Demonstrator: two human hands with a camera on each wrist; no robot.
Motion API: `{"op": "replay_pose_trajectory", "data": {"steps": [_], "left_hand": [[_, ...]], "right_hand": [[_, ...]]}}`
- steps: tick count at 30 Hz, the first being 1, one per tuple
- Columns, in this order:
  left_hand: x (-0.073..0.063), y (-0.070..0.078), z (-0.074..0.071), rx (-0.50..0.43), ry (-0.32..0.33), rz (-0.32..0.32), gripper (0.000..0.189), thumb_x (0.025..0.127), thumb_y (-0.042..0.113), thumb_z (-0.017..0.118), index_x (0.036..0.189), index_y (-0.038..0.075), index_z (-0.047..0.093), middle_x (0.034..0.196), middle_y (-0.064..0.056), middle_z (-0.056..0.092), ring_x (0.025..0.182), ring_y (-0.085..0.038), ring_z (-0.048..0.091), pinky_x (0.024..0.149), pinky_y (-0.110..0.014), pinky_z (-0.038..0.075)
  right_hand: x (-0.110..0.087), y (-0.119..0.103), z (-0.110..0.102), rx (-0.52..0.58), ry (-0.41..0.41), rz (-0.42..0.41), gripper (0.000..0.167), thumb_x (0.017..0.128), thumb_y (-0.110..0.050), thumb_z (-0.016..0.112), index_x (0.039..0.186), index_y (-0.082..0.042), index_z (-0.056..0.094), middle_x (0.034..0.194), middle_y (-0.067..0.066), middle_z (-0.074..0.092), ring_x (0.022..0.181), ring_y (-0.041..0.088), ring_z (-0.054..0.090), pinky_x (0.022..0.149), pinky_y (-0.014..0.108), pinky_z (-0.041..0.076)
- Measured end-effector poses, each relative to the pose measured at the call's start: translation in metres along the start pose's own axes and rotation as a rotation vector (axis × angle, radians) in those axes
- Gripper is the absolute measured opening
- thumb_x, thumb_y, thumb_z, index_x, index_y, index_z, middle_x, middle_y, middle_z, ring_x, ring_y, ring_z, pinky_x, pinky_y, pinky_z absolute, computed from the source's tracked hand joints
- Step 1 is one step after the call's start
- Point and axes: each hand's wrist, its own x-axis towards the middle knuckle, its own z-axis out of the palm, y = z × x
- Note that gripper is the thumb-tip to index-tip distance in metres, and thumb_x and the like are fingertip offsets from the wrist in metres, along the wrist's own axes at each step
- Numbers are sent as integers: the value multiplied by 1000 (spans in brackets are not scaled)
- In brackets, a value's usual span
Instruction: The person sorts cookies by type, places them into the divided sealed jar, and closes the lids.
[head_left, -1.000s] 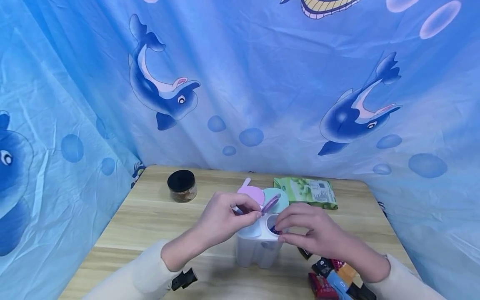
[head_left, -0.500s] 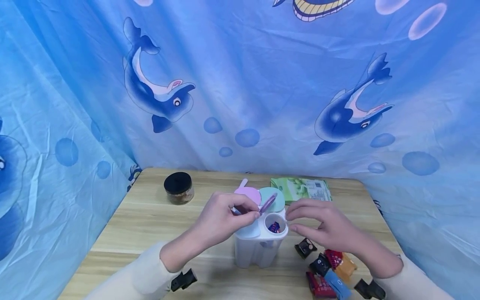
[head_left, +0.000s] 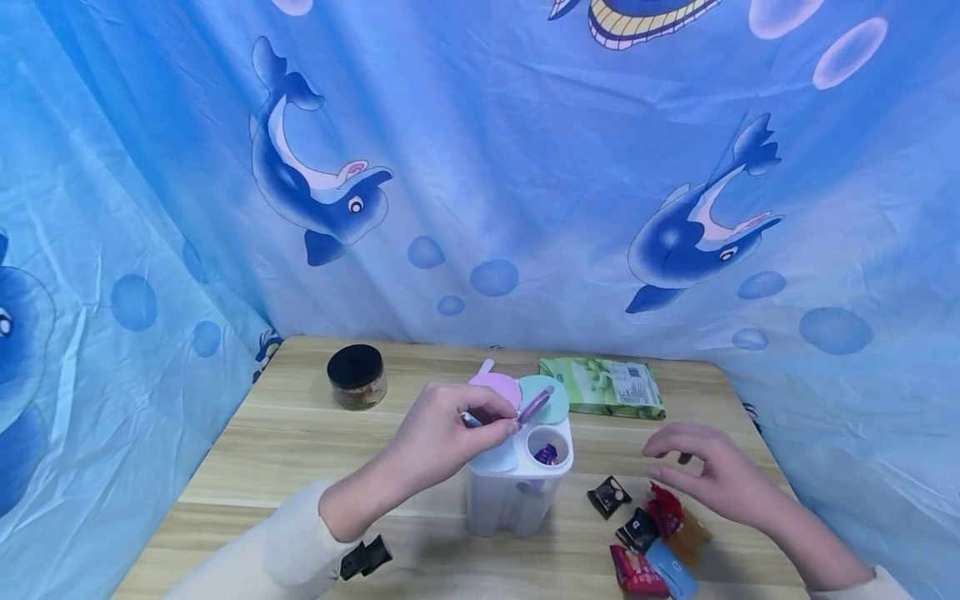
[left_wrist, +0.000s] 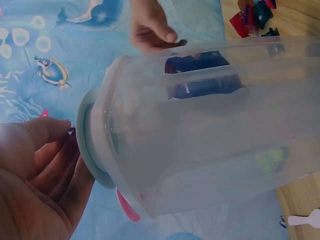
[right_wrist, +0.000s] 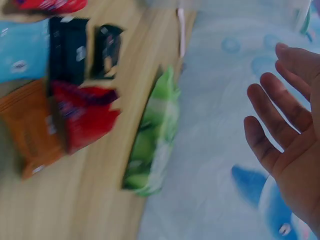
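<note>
A see-through storage container (head_left: 506,504) with a white top stands upright on the table. My left hand (head_left: 450,429) pinches its purple lid (head_left: 536,404), tilted up beside the uncovered front-right opening. Inside that opening lies a dark blue and red wrapped candy (head_left: 546,454); blue wrappers (left_wrist: 207,85) show through the wall in the left wrist view. Pink (head_left: 498,387) and mint (head_left: 551,400) lids cover the rear openings, and a light blue lid (head_left: 497,458) is partly behind my left hand. My right hand (head_left: 708,467), fingers loosely bent, holds nothing above a pile of wrapped snacks (head_left: 637,530).
The snack wrappers are red, black, light blue and orange (right_wrist: 32,130). Behind the container lies a green snack bag (head_left: 603,387). A black-lidded jar (head_left: 356,377) stands at back left. A blue dolphin-print curtain (head_left: 480,167) hangs behind the table (head_left: 300,467).
My right hand has withdrawn from the container's opening and moved right, over the wrapped snacks. The candy in the opening has come into full view. My left hand keeps pinching the purple lid.
</note>
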Motion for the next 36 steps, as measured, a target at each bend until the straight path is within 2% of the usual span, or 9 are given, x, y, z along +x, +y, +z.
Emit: {"op": "replay_pose_trajectory", "data": {"steps": [5,10,18,21,26,31,36], "left_hand": [[0,0,0,7,-3,6,9,87,14,81,91,22,80,82,14,74,77,-2,67,65,-24,58],[0,-1,1,8,-2,11,8,87,15,81,90,22,80,80,14,73,76,-2,66,64,-24,57],[0,1,1,10,-1,4,9,87,14,81,90,23,80,80,15,73,76,-2,66,63,-25,57],[0,1,2,12,-4,6,8,87,15,80,90,22,81,80,15,73,76,-2,66,63,-24,56],[1,1,2,10,-8,4,7,87,16,80,90,21,81,79,15,73,76,-2,66,62,-24,56],[1,1,2,10,-9,2,8,87,15,80,90,22,81,80,15,73,75,-2,66,62,-25,56],[1,2,2,10,-12,-4,7,87,16,80,90,22,81,80,15,73,75,-2,66,62,-25,56]], "right_hand": [[-22,18,0,19,-56,156,23,93,-15,76,109,-31,73,104,-13,72,88,2,68,64,25,55],[-37,33,3,-3,-82,238,21,92,-19,78,110,-27,74,104,-10,73,88,-1,67,64,25,54],[-50,54,12,82,-147,379,23,92,-27,77,113,-18,74,107,3,74,89,-1,66,65,25,54],[-53,60,16,111,-159,413,27,92,-28,77,115,-13,74,110,9,74,89,0,66,65,25,53],[-56,70,25,117,-198,421,35,91,-30,79,117,-8,73,112,10,74,90,2,67,65,25,55],[-57,75,31,107,-243,457,36,89,-32,79,118,-12,72,112,5,73,90,3,67,66,25,55],[-57,74,33,94,-235,470,33,86,-26,81,115,-12,73,108,4,74,86,3,65,65,24,54]]}}
